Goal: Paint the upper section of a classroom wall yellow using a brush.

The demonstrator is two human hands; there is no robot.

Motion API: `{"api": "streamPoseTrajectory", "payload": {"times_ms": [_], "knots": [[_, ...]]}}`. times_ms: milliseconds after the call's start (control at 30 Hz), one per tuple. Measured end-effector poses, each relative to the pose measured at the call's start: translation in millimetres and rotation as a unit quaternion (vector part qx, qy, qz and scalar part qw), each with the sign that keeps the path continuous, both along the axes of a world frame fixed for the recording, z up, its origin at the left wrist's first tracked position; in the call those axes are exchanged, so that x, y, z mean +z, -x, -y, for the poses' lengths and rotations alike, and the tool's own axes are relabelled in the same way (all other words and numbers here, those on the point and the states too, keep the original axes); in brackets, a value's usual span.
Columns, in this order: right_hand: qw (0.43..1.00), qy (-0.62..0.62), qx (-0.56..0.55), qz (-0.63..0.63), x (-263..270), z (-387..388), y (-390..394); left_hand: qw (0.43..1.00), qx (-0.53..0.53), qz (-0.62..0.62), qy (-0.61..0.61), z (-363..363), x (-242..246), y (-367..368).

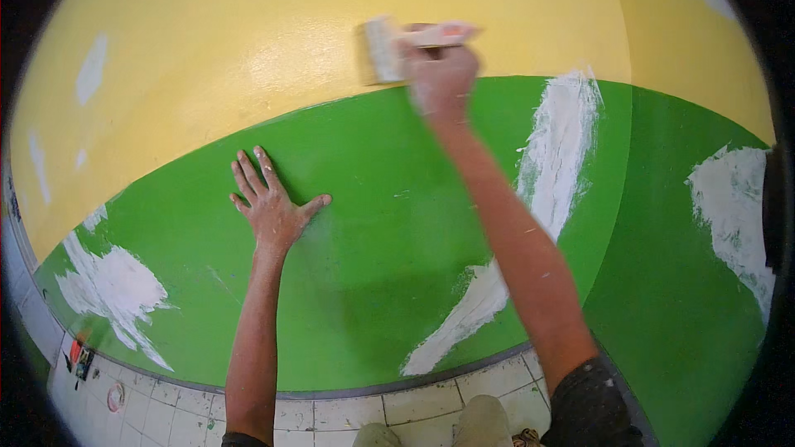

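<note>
My right hand [444, 74] grips a wide, pale flat-headed hand tool [386, 49] by its handle, which bears a red mark. Motion blurs both, so I cannot tell whether the tool is a brush. Its head is at the yellow upper wall [298, 18], just above the border with the green lower wall [372, 230]. My left hand [270, 208] holds nothing. Its dusty fingers are spread on the green paint, below and left of the tool. A long white filler patch [562, 136] runs down the green wall, partly hidden behind my right forearm.
More white filler patches [121, 282] mark the wall at left and another patch [733, 211] is at right. Below is a paint-spotted tiled floor [348, 413], with small tools [81, 360] and a round roll-like object [115, 397] at lower left. My knees [481, 419] show at the bottom.
</note>
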State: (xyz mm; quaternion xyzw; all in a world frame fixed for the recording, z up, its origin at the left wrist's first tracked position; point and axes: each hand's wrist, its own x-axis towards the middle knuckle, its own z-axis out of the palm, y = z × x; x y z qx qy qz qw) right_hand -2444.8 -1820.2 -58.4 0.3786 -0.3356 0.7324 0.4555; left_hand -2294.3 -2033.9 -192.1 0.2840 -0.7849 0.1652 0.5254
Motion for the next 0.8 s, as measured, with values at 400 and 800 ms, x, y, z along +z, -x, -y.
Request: {"api": "streamPoseTrajectory", "payload": {"times_ms": [400,800], "knots": [[0.984,0.052,-0.165,0.038,-8,-155,91,1.000,-0.010,-0.016,-0.006,-2,1,-1],[0.917,-0.032,-0.358,-0.175,-34,32,-44,1.000,-0.013,-0.017,0.003,2,-1,3]]}}
